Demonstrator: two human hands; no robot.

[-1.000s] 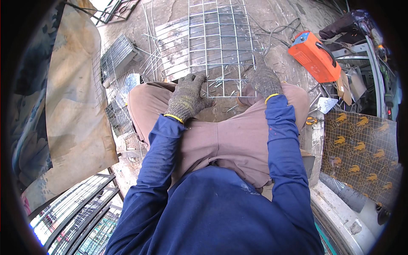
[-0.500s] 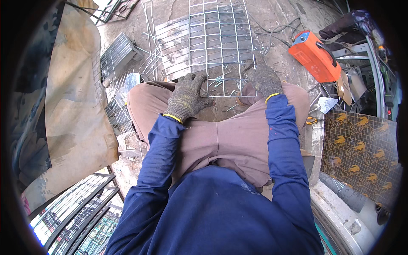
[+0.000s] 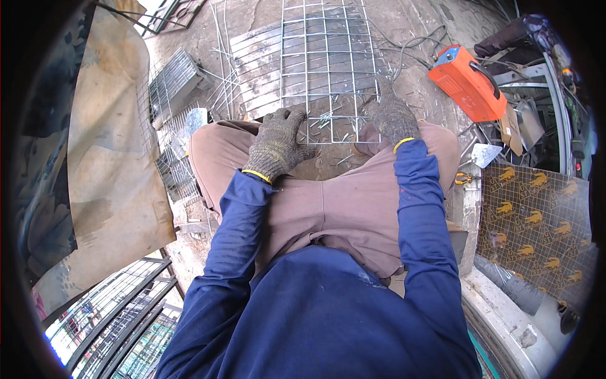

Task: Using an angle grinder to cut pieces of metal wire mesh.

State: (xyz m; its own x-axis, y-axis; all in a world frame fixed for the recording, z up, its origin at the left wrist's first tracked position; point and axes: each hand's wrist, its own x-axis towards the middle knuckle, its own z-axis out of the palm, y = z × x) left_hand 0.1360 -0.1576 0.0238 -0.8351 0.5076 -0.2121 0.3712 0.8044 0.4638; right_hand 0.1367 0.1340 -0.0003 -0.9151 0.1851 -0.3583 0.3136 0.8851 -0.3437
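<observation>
A welded wire mesh panel (image 3: 344, 95) stretches away from me between my knees, its near edge above my lap. At its near left corner, my left hand (image 3: 276, 144), in a grey knit glove with a yellow cuff, has its fingers curled on the wires and its thumb by the near edge. Along the right side of the panel, my right hand (image 3: 394, 117), gloved the same way, grips the edge with one finger stretched forward; its other fingertips are partly hidden. Under the panel lies a flat metal sheet (image 3: 262, 47) with parallel lines across it.
An orange machine (image 3: 467, 85) with a black handle stands at the right, cables behind it. Short wire offcuts (image 3: 328, 119) litter the floor. At the left are a metal block (image 3: 177, 82) and a stained hanging sheet (image 3: 117, 139). A patterned board (image 3: 536, 227) and orange-handled pliers (image 3: 464, 179) lie right.
</observation>
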